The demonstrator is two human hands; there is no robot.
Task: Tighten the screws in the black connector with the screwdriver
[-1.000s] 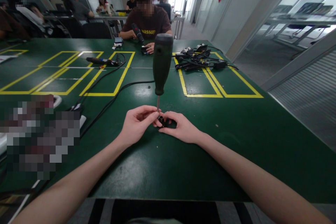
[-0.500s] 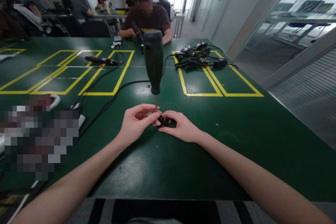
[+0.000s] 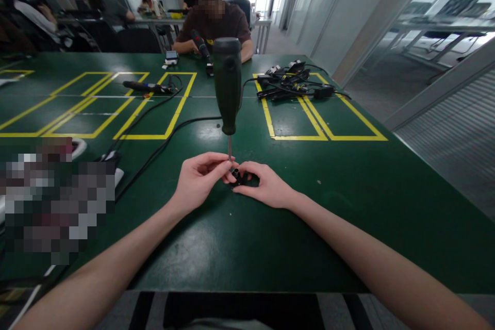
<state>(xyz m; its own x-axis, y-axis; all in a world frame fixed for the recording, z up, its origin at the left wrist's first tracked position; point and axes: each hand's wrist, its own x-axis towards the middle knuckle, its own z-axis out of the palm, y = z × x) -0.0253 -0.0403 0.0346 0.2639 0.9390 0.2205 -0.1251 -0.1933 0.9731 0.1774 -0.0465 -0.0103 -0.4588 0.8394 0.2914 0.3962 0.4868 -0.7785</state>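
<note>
A screwdriver (image 3: 227, 82) with a thick dark green handle stands nearly upright in front of me, tip down. The thumb and fingers of my left hand (image 3: 203, 178) are pinched around the lower end of its thin metal shaft. Just below them is a small black part (image 3: 237, 175) with a round, tube-like top, resting low at the table. My right hand (image 3: 265, 184) is curled around this part from the right, thumb in front and fingers behind. The screwdriver's tip is hidden by my left fingers, so I cannot tell where it touches.
The green table (image 3: 240, 247) bears yellow tape outlines. A heap of black cables (image 3: 290, 82) lies at the back right. A corded dark tool (image 3: 147, 86) lies at the back left. Blurred items (image 3: 65, 201) are at the left. A person (image 3: 214, 20) sits opposite, near another black tool (image 3: 201, 46).
The screwdriver has turned about its shaft: the hole in its handle has shifted from the left side to nearer the middle. Both hands stay in nearly the same place.
</note>
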